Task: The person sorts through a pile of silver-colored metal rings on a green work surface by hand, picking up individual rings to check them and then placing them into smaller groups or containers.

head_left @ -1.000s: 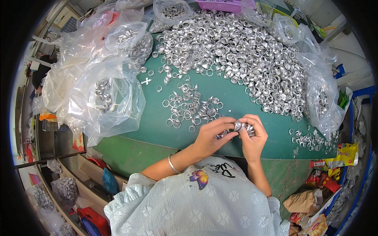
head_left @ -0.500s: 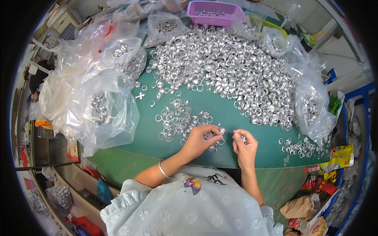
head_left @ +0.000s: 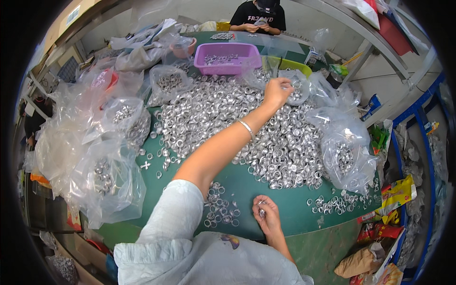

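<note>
Upper centre, the left hand [head_left: 277,93] curls, its grip unclear; lower centre, the right hand [head_left: 269,217] clasps half-hidden rings [head_left: 261,208].

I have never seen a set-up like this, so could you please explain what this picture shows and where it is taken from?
There is no machine here: a person works with two bare hands. The picture comes from a wide fisheye camera worn on the person's head and looking down, so straight edges bend near the rim.

On the green table lies a large heap of silvery rings, with smaller groups nearer the person. Clear plastic bags lie at both sides, and a purple basket stands beyond the heap.

The left hand, with a bracelet at the wrist, reaches over the heap beside a small clear bag; I cannot tell whether it holds anything. The right hand, near the front edge, holds some silvery pieces.
</note>
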A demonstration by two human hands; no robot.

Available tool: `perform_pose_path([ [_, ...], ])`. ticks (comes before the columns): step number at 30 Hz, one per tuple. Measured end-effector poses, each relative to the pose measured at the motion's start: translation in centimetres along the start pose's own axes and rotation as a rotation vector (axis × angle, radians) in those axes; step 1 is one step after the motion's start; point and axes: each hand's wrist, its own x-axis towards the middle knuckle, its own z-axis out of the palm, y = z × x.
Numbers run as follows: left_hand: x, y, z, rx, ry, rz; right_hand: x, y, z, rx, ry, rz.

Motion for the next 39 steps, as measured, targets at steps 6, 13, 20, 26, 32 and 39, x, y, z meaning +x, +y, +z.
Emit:
perform_pose_path([
  [6, -7.6, 0.6, 0.0, -0.310, -0.211, -0.322, 0.1, -1.4, -1.5, 0.141, -0.021, -0.058],
  [13, -19.8, 3.9, -14.5, 0.314, -0.479, -0.332, 0.0, -2.2, -0.2, -0.440, 0.040, -0.098],
  [20, -26.3, 1.7, -18.4, 0.758, -0.364, -0.164, 3.8, -0.5, 4.6, -1.354, -0.142, -0.497],
  [26, -26.8, 0.8, -18.5, 0.669, -0.244, -0.138, 6.2, 2.4, 5.8, -1.671, -0.096, -0.584],
  [32, -27.8, 4.0, -19.3, -0.525, -0.061, -0.925, 3.5, 0.9, 5.9, -0.770, -0.083, -0.256],
  [39, -29.7, 6.0, -17.6, -0.771, -0.096, -0.858, -0.3, 0.5, 7.5, -0.322, -0.179, -0.176],
])
